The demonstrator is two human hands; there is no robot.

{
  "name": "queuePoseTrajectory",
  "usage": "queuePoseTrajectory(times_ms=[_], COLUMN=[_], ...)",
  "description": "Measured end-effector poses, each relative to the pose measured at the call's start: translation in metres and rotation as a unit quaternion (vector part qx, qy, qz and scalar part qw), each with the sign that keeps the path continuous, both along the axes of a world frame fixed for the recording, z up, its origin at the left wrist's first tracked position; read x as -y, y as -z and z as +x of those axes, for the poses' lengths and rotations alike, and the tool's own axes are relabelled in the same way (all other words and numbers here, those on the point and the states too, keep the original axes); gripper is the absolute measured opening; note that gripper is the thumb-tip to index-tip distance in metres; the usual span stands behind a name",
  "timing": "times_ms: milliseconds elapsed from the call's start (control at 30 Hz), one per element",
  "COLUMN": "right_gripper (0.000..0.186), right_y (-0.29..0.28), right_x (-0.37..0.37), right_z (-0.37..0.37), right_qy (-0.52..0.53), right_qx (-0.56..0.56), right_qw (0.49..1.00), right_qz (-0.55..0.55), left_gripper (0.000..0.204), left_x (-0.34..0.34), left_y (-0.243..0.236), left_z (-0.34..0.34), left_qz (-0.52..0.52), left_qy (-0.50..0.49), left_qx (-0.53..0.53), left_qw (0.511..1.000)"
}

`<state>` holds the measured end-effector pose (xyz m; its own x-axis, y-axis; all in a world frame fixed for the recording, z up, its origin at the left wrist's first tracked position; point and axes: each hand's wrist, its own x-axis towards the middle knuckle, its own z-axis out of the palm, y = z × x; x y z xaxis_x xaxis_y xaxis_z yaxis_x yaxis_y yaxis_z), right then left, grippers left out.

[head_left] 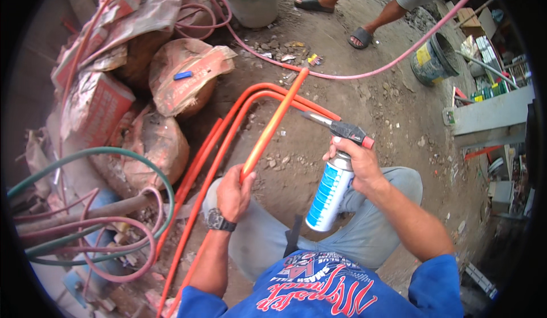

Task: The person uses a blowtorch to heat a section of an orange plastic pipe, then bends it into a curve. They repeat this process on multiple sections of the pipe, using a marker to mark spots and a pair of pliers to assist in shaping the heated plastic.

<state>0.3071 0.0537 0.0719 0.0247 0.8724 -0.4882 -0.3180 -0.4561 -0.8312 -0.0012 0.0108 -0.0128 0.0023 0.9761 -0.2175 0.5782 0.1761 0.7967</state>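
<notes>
My blue shirt (pixel 342 286) with its red and white print is closest to me, and below it my grey trousers (pixel 393 198) show, my knees bent and spread wide over the dirt. A dark watch (pixel 219 220) sits on my left wrist. My left hand (pixel 232 194) is closed around an orange pipe (pixel 279 115), which slants up and away from me, a little to the right. My right hand (pixel 363 161) is wrapped round the top of a blow torch (pixel 348 131), screwed onto a white and blue gas can (pixel 330 195) that hangs tilted over my lap. The torch's metal nozzle points left, towards the held pipe; I cannot tell whether it is lit.

Off to my left, a green hose (pixel 85 153) loops over pink coils (pixel 122 278). Just past my left hand, bent orange pipes (pixel 265 86) lie on the ground, passing under the held one. Left of them, worn sacks (pixel 191 93) are heaped, a small blue object (pixel 183 75) lying on one. Beyond the held pipe's far end, a pink hose (pixel 370 73) curves across the dirt. Farther off stand a dark bucket (pixel 436 58) on the right and a grey bucket (pixel 249 4), with another person's sandalled feet (pixel 360 37) between them.
</notes>
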Motion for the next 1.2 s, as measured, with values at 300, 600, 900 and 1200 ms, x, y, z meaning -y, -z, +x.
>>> queuePoseTrajectory(times_ms=[300, 600, 900, 1200], right_gripper=[0.022, 0.041, 0.045, 0.046], right_y=[0.037, 0.021, 0.012, -0.009], right_x=[0.062, 0.069, 0.064, 0.054], right_z=[-0.049, -0.042, -0.037, -0.032], right_qy=[0.081, -0.102, -0.142, -0.085], right_qx=[0.065, 0.281, 0.323, 0.304], right_qw=[0.994, 0.941, 0.907, 0.934], right_qz=[0.020, 0.158, 0.230, 0.166], left_gripper=[0.035, 0.031, 0.028, 0.042], left_x=[-0.027, -0.030, -0.029, -0.028], left_y=[0.007, 0.019, 0.018, 0.018], left_z=[-0.034, -0.035, -0.031, -0.029], left_qz=[-0.220, -0.297, -0.284, -0.268], left_qy=[0.048, 0.052, 0.049, 0.057], left_qx=[0.288, 0.366, 0.370, 0.367], left_qw=[0.931, 0.880, 0.883, 0.889])
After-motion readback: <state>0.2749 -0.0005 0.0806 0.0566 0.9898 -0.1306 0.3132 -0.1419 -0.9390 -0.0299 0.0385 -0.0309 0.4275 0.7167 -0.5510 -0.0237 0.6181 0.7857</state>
